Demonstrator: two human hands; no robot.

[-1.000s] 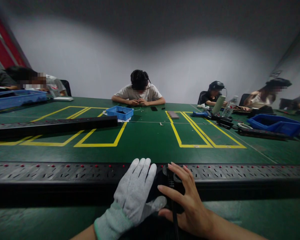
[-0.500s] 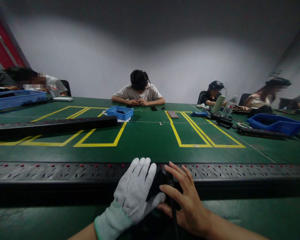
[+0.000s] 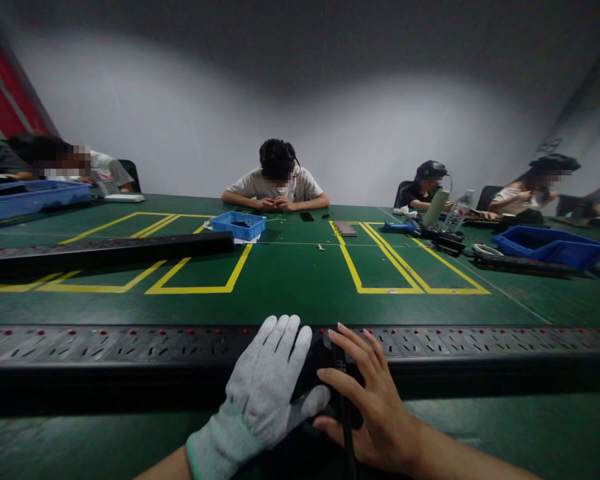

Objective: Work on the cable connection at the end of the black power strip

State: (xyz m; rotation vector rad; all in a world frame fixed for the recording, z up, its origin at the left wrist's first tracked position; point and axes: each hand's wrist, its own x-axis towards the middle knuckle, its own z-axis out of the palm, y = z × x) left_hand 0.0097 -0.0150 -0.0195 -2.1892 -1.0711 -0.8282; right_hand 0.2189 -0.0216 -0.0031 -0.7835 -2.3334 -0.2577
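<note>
Green matting covers the long table in front of me, marked with yellow tape rectangles, and the middle stretch between my side and the far side lies open, with bare green on both sides of the taped boxes. Across my near edge runs a long black power strip, its row of sockets and red dots reaching from the left border to the right one. A second black strip lies at an angle on the left, well apart from mine. A small blue bin sits near the person opposite, with something dark inside that I cannot make out; a larger blue tray stands far left and another blue bin far right, their contents hidden from me. My left hand, in a grey knit glove, lies flat with fingers spread on top of the strip. My bare right hand rests just beside it, fingers loosely spread over a black plug and cable at the strip, touching rather than gripping.
</note>
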